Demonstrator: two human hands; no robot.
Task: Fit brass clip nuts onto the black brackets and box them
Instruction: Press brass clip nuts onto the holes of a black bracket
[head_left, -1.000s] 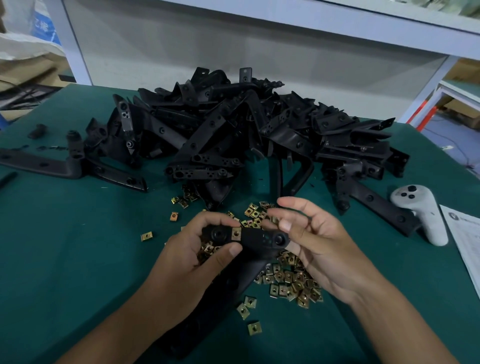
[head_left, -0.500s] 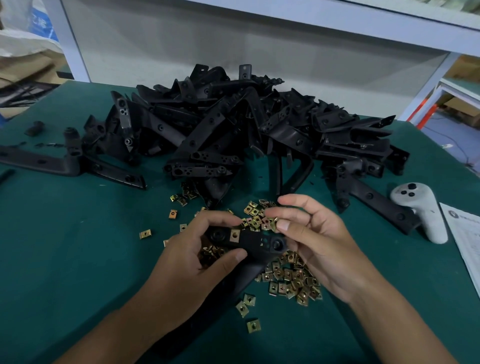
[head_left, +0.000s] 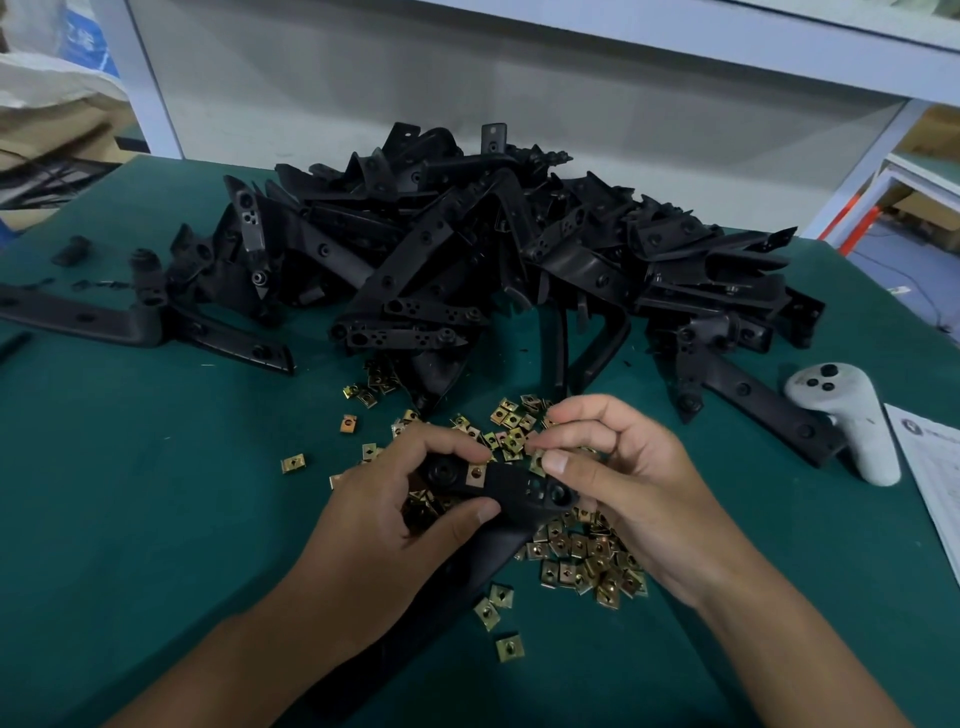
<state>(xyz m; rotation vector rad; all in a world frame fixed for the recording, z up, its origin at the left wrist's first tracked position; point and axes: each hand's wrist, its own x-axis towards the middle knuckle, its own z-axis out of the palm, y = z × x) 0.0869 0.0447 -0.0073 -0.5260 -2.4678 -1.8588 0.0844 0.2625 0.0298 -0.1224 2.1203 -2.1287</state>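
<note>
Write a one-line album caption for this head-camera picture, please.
Left hand holds a black bracket with one brass nut fitted; right hand pinches another nut beside it.

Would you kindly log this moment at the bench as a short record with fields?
Left hand: grips black bracket
Fitted on bracket: one brass clip nut
Right hand: pinches second clip nut at bracket's edge
Loose clip nuts: scattered on green table
Bracket pile: behind hands
White controller: right
Box: not visible
</note>
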